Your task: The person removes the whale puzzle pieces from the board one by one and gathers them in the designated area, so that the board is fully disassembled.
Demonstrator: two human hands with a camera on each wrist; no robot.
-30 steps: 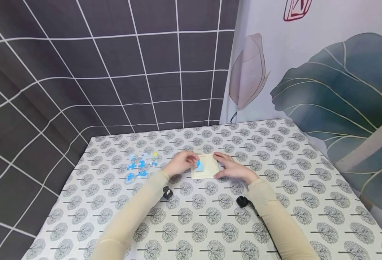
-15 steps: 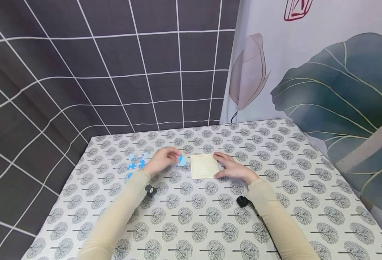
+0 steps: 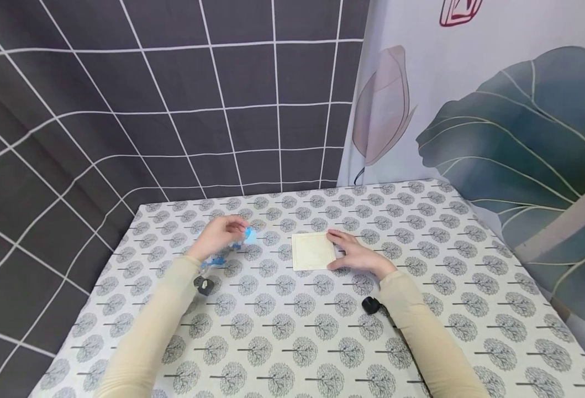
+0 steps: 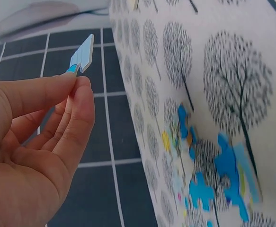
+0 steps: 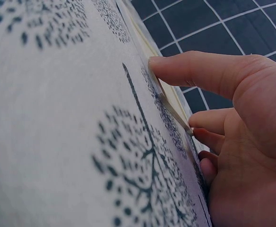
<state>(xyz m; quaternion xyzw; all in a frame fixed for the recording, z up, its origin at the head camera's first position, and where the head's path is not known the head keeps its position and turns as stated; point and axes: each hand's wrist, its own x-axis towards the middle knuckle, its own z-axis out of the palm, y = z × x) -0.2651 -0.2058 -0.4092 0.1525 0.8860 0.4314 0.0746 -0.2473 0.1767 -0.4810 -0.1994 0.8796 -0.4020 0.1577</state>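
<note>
My left hand (image 3: pixel 221 236) is raised over the left part of the table and pinches a pale blue jigsaw piece (image 4: pixel 83 52) between thumb and fingertips. Below it lie several loose blue jigsaw pieces (image 4: pixel 228 168), partly hidden by that hand in the head view. A flat, square cream puzzle tray (image 3: pixel 313 251) with a thin rim lies to the right, with no pieces in it. My right hand (image 3: pixel 354 255) rests at the tray's right side, thumb at the near corner and extended fingers at the far corner.
A tree-print cloth (image 3: pixel 282 331) covers the table. A dark gridded curtain (image 3: pixel 173 110) stands behind and to the left, and a pale curtain with leaf print (image 3: pixel 521 138) on the right. A small black wrist device (image 3: pixel 370 305) sits by the right wrist.
My left hand has carried the blue jigsaw piece leftward from above the tray to the loose pieces. My right hand and the tray have stayed in place.
</note>
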